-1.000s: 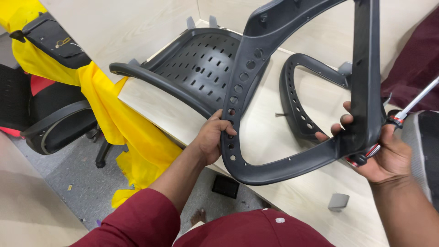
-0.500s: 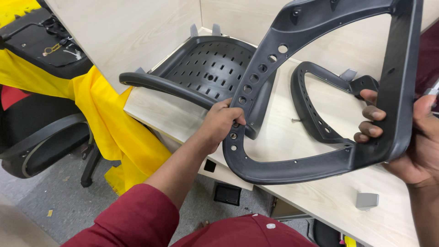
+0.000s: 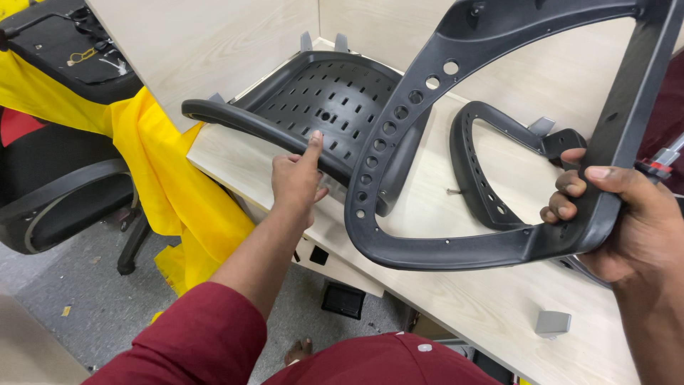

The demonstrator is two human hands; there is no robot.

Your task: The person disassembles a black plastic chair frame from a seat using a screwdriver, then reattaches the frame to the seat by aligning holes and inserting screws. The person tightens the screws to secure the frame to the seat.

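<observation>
My right hand grips the lower right corner of a large black plastic chair-back frame and holds it tilted above the light wooden table. My left hand is off the frame, with its index finger stretched out and touching the front rim of a black perforated chair seat pan that lies on the table. A smaller black curved frame part lies flat on the table behind the big frame.
A yellow cloth hangs off the table's left edge over a black office chair on the grey floor. A small grey block sits near the table's front edge. A red-handled tool pokes out behind my right hand.
My left hand has let go of the big frame's left side and moved left to the seat pan, finger extended. My right hand alone holds the frame, which has shifted right.
</observation>
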